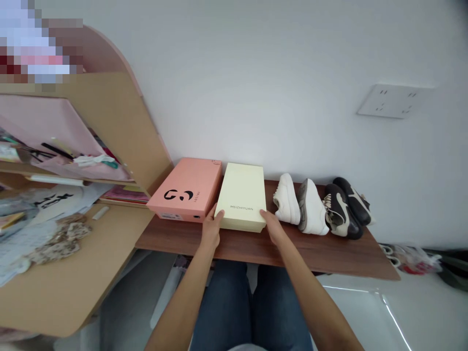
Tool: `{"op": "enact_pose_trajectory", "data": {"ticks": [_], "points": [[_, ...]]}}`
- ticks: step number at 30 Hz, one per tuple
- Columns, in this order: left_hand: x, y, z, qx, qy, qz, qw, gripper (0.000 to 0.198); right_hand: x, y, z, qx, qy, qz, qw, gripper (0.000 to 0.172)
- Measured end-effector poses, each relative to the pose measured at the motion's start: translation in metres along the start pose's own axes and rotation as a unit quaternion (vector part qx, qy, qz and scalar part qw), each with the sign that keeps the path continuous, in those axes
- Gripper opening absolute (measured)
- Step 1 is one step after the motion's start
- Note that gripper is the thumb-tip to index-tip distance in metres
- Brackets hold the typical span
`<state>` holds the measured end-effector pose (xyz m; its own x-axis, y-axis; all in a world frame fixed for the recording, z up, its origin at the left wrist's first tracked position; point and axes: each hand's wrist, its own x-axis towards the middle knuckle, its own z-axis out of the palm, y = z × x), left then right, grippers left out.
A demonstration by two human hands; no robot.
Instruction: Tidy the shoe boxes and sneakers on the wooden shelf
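1 head-worn camera looks down on left hand (211, 226) and right hand (274, 228).

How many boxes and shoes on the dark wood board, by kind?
Pink shoe box: 1
Pale yellow shoe box: 1
White sneakers: 2
Dark sneakers: 2
Total: 6

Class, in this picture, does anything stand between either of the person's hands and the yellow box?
Nothing visible does: the left hand and the right hand both touch the front corners of the yellow box.
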<state>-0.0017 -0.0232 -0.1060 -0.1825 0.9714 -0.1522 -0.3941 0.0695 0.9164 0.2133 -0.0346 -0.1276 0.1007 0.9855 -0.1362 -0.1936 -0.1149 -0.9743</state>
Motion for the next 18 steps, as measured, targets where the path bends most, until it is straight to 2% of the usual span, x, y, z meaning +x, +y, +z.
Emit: {"op": "enact_pose_trajectory", "data": {"ticks": [3,8,18], "points": [[0.002,-0.001,0.0,-0.009,0.002,0.0,1.0,0.049,0.0,-0.001,0.003,0.001,0.005,-0.001,1.0,0.051],[0.005,-0.001,0.001,-0.008,0.024,-0.005,1.0,0.045,0.005,-0.003,0.007,-0.003,0.016,0.036,0.999,0.054],[0.016,-0.009,-0.003,0.02,0.021,0.022,0.999,0.044,0.007,-0.006,0.013,-0.038,0.021,0.013,0.999,0.054]]}}
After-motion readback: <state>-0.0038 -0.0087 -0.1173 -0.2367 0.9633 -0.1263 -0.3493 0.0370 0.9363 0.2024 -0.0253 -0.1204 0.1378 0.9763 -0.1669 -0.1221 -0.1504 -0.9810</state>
